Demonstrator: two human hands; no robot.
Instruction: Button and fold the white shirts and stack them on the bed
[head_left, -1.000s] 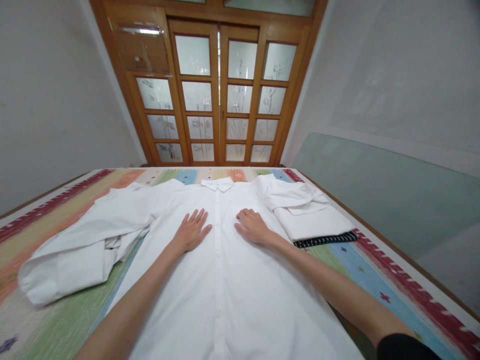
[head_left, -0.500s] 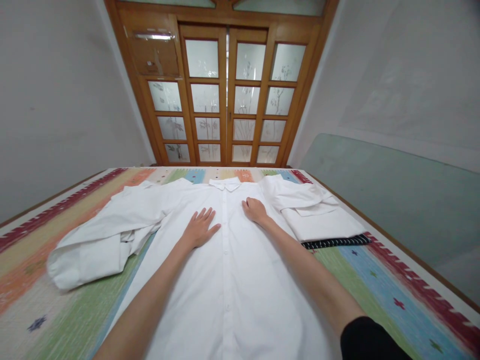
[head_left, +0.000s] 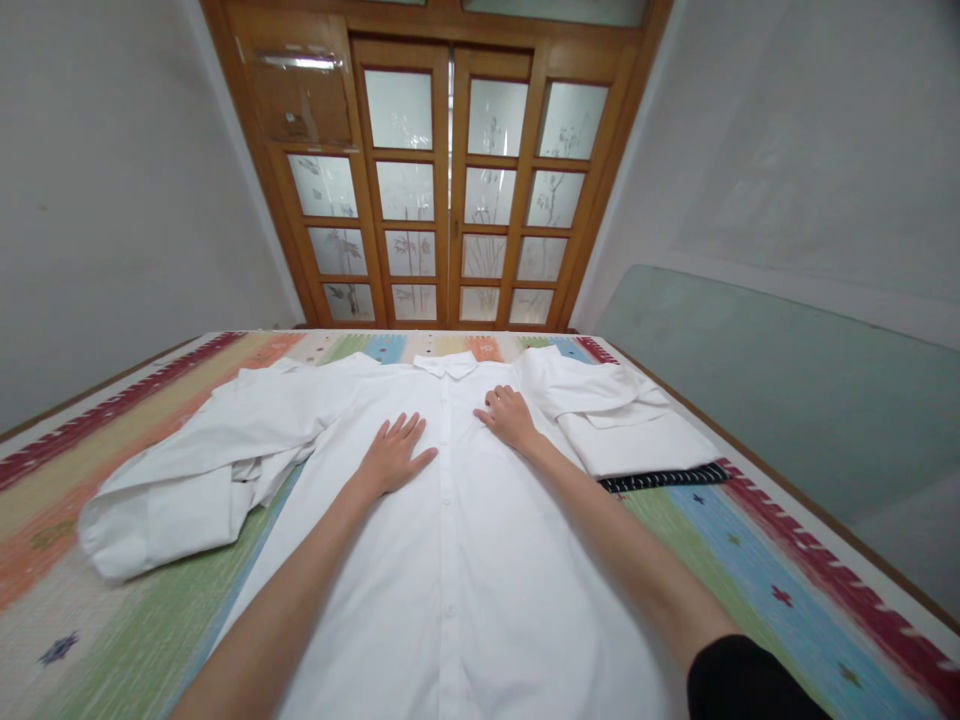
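A white button-up shirt (head_left: pixel 405 590) lies spread front side up, collar (head_left: pixel 445 365) at the far end and its buttoned placket running down the middle. My left hand (head_left: pixel 394 455) rests flat on the chest, left of the placket, fingers spread. On the other side of the placket, my right hand (head_left: pixel 508 415) lies on the upper chest, its fingers slightly bent and thumb apart, with nothing visible in it. The left sleeve (head_left: pixel 187 480) stretches out to the left in loose folds. At the right, the other sleeve (head_left: pixel 600 390) lies across folded white cloth (head_left: pixel 641 445).
Beneath everything is a colourful striped cloth (head_left: pixel 97 650) with a dark red border. A black patterned item (head_left: pixel 664 481) peeks out under the folded white cloth. A pale green panel (head_left: pixel 787 380) leans along the right wall. Wooden glazed doors (head_left: pixel 450 180) stand beyond the far edge.
My right hand has loosened from a closed fist, with its thumb and fingers now apart, and has moved slightly up the shirt. My left hand stays flat in about the same place.
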